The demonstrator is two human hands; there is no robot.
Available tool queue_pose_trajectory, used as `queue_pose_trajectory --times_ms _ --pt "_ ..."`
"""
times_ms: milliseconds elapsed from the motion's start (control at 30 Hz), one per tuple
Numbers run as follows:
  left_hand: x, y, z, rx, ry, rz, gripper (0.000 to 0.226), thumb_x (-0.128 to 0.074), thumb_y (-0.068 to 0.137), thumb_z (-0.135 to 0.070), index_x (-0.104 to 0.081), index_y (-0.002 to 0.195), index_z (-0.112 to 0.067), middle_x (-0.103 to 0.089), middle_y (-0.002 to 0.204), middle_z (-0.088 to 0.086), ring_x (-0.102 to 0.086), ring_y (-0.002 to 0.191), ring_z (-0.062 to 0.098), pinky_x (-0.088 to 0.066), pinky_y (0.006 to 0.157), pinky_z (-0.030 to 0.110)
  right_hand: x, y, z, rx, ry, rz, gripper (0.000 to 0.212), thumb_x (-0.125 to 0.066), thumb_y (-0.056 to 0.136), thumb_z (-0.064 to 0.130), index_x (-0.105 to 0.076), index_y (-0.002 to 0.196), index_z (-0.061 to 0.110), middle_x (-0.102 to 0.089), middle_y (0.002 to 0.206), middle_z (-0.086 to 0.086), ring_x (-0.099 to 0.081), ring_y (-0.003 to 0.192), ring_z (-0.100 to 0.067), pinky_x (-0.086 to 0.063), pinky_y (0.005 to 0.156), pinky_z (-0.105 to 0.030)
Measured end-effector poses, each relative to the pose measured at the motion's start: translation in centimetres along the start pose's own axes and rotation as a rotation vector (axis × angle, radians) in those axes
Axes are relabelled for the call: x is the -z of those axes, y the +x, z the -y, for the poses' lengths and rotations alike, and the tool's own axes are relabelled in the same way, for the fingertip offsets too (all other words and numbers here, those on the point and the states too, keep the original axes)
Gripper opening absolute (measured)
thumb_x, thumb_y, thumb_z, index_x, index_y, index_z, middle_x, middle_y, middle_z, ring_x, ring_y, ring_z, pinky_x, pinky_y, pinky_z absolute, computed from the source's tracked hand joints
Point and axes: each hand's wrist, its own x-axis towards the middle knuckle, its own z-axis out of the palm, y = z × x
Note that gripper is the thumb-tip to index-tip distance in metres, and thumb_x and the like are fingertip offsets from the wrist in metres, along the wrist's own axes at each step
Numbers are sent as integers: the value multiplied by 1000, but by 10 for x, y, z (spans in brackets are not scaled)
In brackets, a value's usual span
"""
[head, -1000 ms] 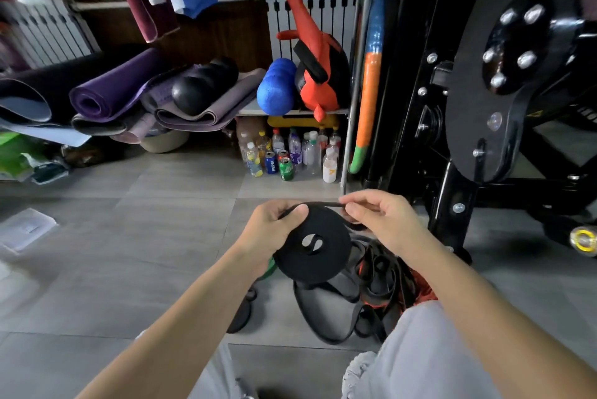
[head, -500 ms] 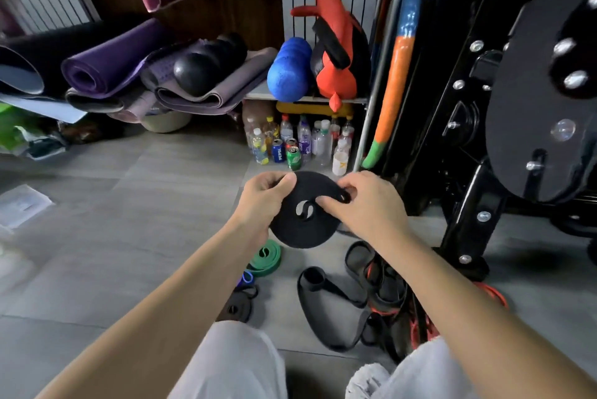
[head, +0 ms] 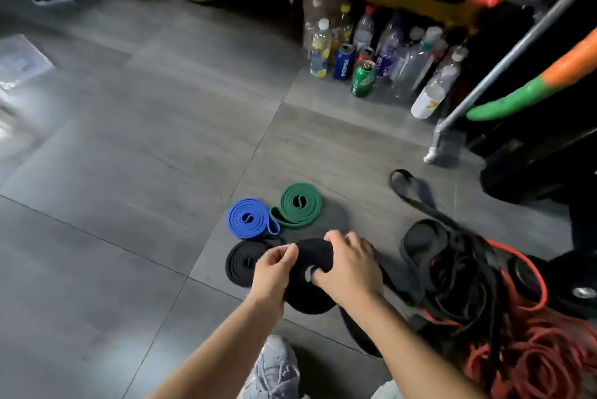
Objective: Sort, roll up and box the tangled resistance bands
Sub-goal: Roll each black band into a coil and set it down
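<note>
A: Obs. The rolled black band sits low over the floor, held in both hands. The left hand pinches its left rim with curled fingers; the right hand curls over its top edge. It is just beside a black roll, a blue roll and a green roll lying flat.

B: Handling?

A: Judged: flat rubber, soft, light, grippy. The coil likely springs loose if released on edge, so the person should squeeze across the rim, keep the free end trapped and lay it flat. The tangle at the right looks limp and snag-prone and is best lifted one strand at a time. No box in view.

B: Readable text?

A: None on the bands. The blue can carries white lettering, too blurred to read. The green can is the same. A white bottle shows a yellow mark, illegible.
</note>
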Motion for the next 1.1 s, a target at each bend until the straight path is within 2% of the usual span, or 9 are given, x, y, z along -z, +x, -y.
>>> queue_pose_trajectory --times_ms 100,200,300,467,700,867,967,1033,1100 --pt "9 27 50 92 -39 -64 18 -56 94 -15 -65 99 0 -66 93 21 -60 83 30 -50 82 44 -54 14 -19 19 -28 109 41 -61 65 39 -46 103 30 -48 109 2 -44 110 -22 -43 79 -32" --pt "23 50 82 194 -26 -105 21 -56 94 -17 -57 112 -7 -67 103 9 -63 84 22 -52 68 33 -93 34 -27 11 -42 190 42 -60 63 41 -47 102 30 -46 108 2 -42 110 -23 -44 80 -32" --pt "45 68 96 265 -45 -175 25 -59 92 -18 -51 116 -19 -59 111 -1 -58 91 15 -46 78 34 -124 53 -21 -13 -28 274 51 -63 64 43 -47 111 31 -47 114 1 -41 113 -23 -41 86 -33" --pt "99 79 99 26 185 -318 17 -62 87 -2 -59 99 -13 -63 99 9 -58 93 21 -47 77 30 -167 49 24 -97 69 308 50 -66 64 46 -45 106 27 -50 114 1 -45 111 -23 -42 83 -33" --pt "155 62 116 55 206 -461 26 -60 86 3 -66 91 -21 -67 92 2 -61 86 14 -45 74 26 -212 4 71 -133 94 322 48 -62 66 44 -35 102 26 -51 114 2 -46 109 -20 -40 85 -28" --pt "185 102 85 -32 252 -550 25 -65 85 -6 -59 110 -10 -63 103 1 -60 93 17 -43 79 25 -215 32 120 -240 201 264 57 -68 64 48 -40 104 19 -53 114 -6 -52 107 -27 -44 87 -34" --pt "194 122 60 -118 357 -509 27 -64 84 -8 -58 108 -18 -61 105 -2 -58 104 17 -47 87 31 -212 51 149 -326 279 277 66 -73 62 50 -40 105 12 -52 116 -12 -53 107 -32 -46 86 -36" --pt "203 132 53 -119 436 -511 36 -62 85 -9 -57 119 -20 -53 117 3 -50 115 19 -42 100 36 -213 60 165 -379 326 312 71 -74 63 50 -39 109 10 -51 119 -13 -53 108 -32 -45 84 -36" --pt "211 146 44 -66 511 -517 46 -60 86 -13 -54 128 -29 -42 120 5 -43 116 19 -38 103 31 -214 69 174 -409 377 335 72 -73 65 49 -39 113 8 -51 122 -13 -53 109 -33 -46 84 -37"
